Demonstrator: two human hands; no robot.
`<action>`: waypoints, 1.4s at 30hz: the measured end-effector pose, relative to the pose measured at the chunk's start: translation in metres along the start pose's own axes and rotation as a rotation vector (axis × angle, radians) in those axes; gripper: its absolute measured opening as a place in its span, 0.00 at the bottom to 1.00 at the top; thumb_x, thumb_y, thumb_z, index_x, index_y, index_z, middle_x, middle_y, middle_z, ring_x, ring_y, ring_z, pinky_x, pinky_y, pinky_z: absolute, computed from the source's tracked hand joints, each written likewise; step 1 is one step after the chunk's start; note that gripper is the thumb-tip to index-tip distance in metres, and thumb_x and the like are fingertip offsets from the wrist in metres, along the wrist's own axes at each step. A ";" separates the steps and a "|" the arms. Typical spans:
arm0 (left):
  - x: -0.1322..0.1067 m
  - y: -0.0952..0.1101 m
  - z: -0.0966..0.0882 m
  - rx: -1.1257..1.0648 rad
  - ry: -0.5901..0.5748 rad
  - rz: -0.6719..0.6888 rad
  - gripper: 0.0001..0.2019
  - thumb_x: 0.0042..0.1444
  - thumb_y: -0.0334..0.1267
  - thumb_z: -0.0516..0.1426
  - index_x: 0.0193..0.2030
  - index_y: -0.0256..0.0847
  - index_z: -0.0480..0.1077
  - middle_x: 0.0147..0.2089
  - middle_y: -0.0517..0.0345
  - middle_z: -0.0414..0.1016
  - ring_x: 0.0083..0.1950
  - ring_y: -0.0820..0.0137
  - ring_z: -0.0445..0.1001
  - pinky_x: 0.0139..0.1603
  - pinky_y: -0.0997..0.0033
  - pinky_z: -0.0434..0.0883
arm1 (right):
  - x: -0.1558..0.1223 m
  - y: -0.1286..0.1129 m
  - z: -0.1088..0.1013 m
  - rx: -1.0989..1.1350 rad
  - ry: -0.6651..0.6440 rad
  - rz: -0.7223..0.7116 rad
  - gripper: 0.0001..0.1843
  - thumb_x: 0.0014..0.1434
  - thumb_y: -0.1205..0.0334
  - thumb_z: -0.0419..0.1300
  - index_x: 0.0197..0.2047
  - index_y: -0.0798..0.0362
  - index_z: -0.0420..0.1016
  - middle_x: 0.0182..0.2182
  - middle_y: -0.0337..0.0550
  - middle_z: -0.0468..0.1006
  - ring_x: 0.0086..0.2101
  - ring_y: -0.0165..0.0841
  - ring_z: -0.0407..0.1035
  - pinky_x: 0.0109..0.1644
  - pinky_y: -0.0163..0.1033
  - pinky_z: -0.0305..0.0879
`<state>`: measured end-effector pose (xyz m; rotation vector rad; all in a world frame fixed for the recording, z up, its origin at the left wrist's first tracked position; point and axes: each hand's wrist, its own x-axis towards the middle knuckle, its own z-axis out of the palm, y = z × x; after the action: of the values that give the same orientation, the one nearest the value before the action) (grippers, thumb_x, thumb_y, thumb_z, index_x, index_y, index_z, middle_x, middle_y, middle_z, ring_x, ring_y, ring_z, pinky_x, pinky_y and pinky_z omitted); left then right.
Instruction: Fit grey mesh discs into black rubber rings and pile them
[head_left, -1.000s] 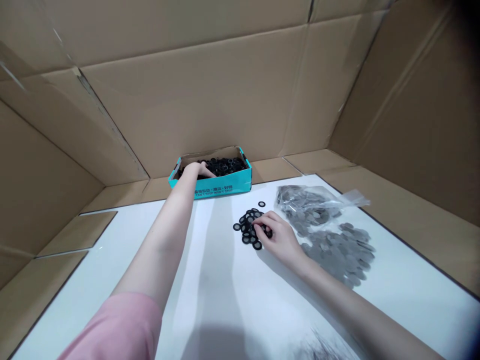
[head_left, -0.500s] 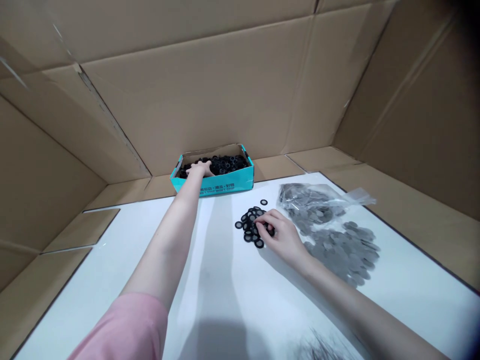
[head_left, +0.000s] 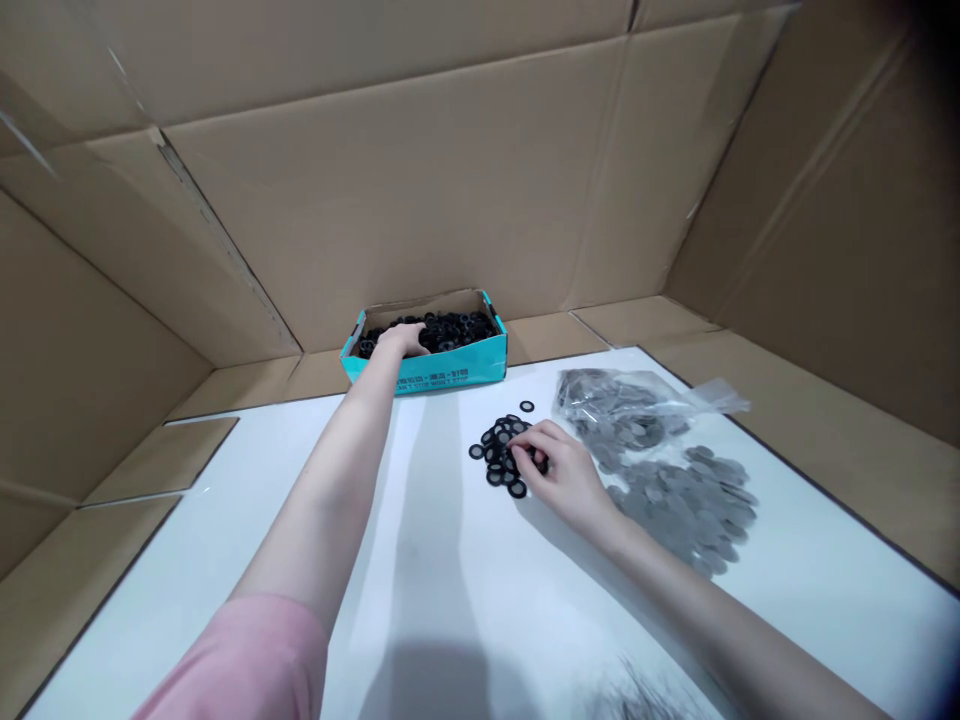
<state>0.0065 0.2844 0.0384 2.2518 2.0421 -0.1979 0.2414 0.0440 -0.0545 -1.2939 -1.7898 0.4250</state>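
Note:
My left hand (head_left: 403, 339) reaches into a teal cardboard box (head_left: 450, 366) full of black rings (head_left: 457, 328) at the back of the white table; its fingers curl down among the rings. My right hand (head_left: 564, 472) rests on a small pile of black rings (head_left: 498, 450) lying loose on the table, fingers bent and pinched on one of them. One ring (head_left: 527, 406) lies apart, just behind the pile.
A clear plastic bag (head_left: 622, 410) of grey discs lies right of the pile, with more grey discs (head_left: 690, 505) spilled in front of it. Brown cardboard walls (head_left: 450, 170) enclose the white table (head_left: 450, 600) on three sides.
My left hand has shifted slightly inside the box. My right hand stays on the loose rings, with only small finger movement.

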 end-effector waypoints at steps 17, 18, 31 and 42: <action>-0.001 -0.017 -0.021 -0.208 0.199 0.072 0.31 0.49 0.45 0.62 0.62 0.47 0.67 0.61 0.56 0.75 0.63 0.58 0.71 0.63 0.67 0.69 | 0.001 -0.001 -0.001 -0.006 0.011 -0.008 0.11 0.62 0.62 0.54 0.34 0.51 0.78 0.32 0.44 0.75 0.30 0.33 0.70 0.35 0.39 0.65; -0.002 -0.017 -0.023 -0.223 0.207 0.066 0.31 0.49 0.45 0.62 0.62 0.47 0.67 0.61 0.56 0.75 0.63 0.58 0.71 0.63 0.66 0.69 | 0.001 -0.001 -0.001 -0.004 0.010 -0.007 0.11 0.62 0.62 0.54 0.34 0.51 0.78 0.32 0.44 0.75 0.30 0.33 0.70 0.35 0.39 0.65; -0.015 -0.017 -0.024 -0.490 0.216 0.006 0.30 0.50 0.43 0.60 0.62 0.47 0.67 0.56 0.54 0.78 0.56 0.59 0.76 0.53 0.63 0.76 | 0.000 0.001 0.001 -0.008 0.006 -0.006 0.11 0.62 0.62 0.54 0.34 0.50 0.78 0.32 0.44 0.75 0.30 0.34 0.69 0.34 0.39 0.64; -0.056 -0.027 -0.053 -0.683 0.241 -0.036 0.26 0.53 0.41 0.58 0.60 0.51 0.66 0.50 0.55 0.79 0.50 0.58 0.79 0.42 0.64 0.78 | 0.001 0.005 0.001 -0.006 0.004 -0.020 0.11 0.61 0.61 0.54 0.35 0.51 0.79 0.32 0.44 0.74 0.30 0.33 0.69 0.36 0.39 0.64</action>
<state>-0.0244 0.2404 0.1000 1.8627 1.8513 0.6925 0.2430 0.0470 -0.0583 -1.2790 -1.8004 0.4057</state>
